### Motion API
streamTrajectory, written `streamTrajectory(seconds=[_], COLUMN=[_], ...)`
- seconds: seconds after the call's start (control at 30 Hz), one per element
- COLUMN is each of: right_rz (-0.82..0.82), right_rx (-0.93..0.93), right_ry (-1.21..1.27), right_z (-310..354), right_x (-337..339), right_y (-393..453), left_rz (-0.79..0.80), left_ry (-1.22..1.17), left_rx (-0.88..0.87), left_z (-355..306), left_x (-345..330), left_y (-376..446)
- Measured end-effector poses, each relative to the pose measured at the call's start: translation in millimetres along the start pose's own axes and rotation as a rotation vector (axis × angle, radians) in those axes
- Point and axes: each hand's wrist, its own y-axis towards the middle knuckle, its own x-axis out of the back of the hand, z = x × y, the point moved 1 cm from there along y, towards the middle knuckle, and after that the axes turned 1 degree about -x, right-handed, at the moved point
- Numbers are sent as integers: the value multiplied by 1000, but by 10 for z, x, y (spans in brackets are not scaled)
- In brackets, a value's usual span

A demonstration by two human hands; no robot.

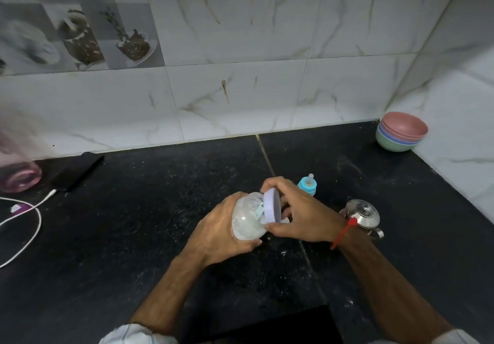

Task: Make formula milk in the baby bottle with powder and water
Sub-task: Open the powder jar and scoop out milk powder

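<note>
Black speckled counter [160, 210], marble tile wall [240, 97]; both hands' fingers [270, 183] curled on jar [246, 220] & lid [272, 206].

The clear plastic jar [247, 219] wears a matt lilac plastic lid [272, 206], the steel pot [362, 214] shines mirror-bright (polished metal), and the black stone counter [133, 236] looks speckled beneath glossy marble-patterned wall tiles [267, 49].

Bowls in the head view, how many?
4, nested in one stack in the far right corner of the counter, against the wall: pink on top, then purple, blue and green at the bottom. More could be hidden inside the stack.
</note>
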Motion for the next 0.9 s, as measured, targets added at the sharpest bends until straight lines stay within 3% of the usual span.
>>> streamTrajectory(seconds=[0.1,0.17,0.3,0.5,0.6,0.7,0.77,0.9], right_rz=[-193,-218,-117,-102,-189,-555,-691,-477], right_rx=[-98,-174,-259,-234,-241,-119,-18,49], right_ry=[211,226,-83,-317,-297,-147,-95,-533], right_z=[-145,-257,-486,-820,-702,-390,-108,152], right_x=[-174,-426,-1173,-1753,-1678,-1286,-943,-549], right_y=[-179,-304,-465,-441,-440,-429,-377,-184], left_rz=[-51,-113,-210,-189,-165,-145,-118,-50], left_ry=[-51,-101,-168,-189,-194,-191,-167,-108], left_rx=[50,105,142,88,77,66,55,-20], left_z=[162,273,382,356,350,355,355,289], left_x=[86,139,201,169,134,92,41,-79], left_y=[-84,-151,-225,-264,-258,-243,-226,-193])
